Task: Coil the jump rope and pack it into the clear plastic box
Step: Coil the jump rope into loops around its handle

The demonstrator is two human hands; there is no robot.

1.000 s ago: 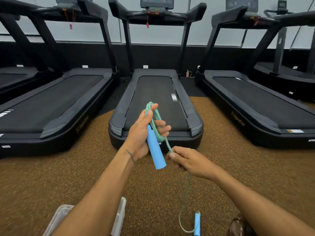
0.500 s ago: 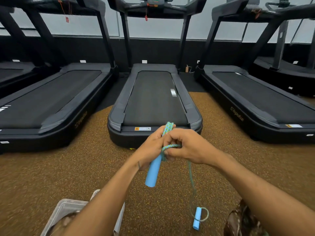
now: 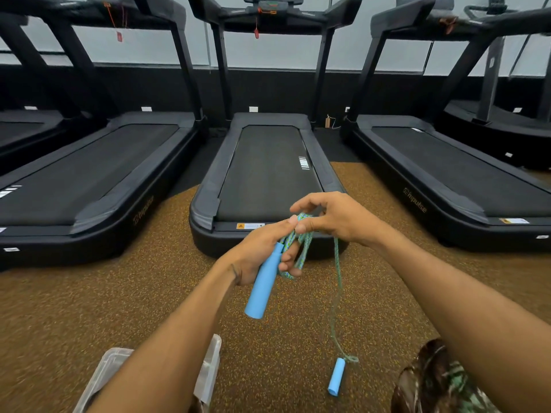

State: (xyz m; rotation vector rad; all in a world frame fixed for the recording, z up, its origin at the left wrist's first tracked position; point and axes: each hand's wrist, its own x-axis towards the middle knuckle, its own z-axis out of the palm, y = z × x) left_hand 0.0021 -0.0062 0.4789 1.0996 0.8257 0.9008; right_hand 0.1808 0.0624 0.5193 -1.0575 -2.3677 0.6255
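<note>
My left hand grips one light-blue handle of the jump rope, with several loops of green-blue rope gathered over its fingers. Just to the right, my right hand pinches the rope at the top of those loops, fingers partly spread. From there a single strand hangs down to the second blue handle, which dangles close to the floor. The clear plastic box stands at the bottom left, mostly hidden under my left forearm.
Three black treadmills stand side by side ahead, the middle one directly beyond my hands. Speckled brown rubber floor lies all around. A camouflage-patterned knee shows at the bottom right.
My right hand rose from below the left hand up to its fingertips, laying another loop over it. The hanging strand got shorter and the lower handle swung.
</note>
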